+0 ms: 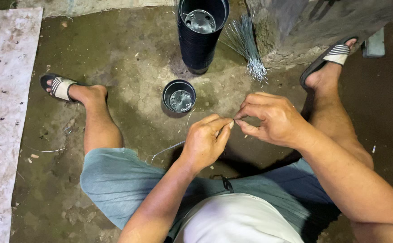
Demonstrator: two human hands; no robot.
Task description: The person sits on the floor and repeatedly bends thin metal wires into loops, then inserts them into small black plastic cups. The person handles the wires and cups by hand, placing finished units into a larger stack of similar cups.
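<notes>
Hands (237,128): wire (171,147) trailing left.

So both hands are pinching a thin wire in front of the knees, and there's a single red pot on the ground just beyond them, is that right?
Not quite: the single pot is black, not red, as the head view shows. The left hand and right hand do pinch a thin wire, with the pot on the ground just beyond them.

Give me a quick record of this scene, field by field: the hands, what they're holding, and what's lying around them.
Setting: person seated low over a dirt floor
Left hand: pinching a thin wire at the fingertips
Right hand: pinching the same wire, fingertips meeting the left's
Nearest thing: single black pot on the floor ahead of the hands
Behind it: tall stack of black pots
Beside the stack: bundle of cut wires
Feet: striped sandals
</notes>
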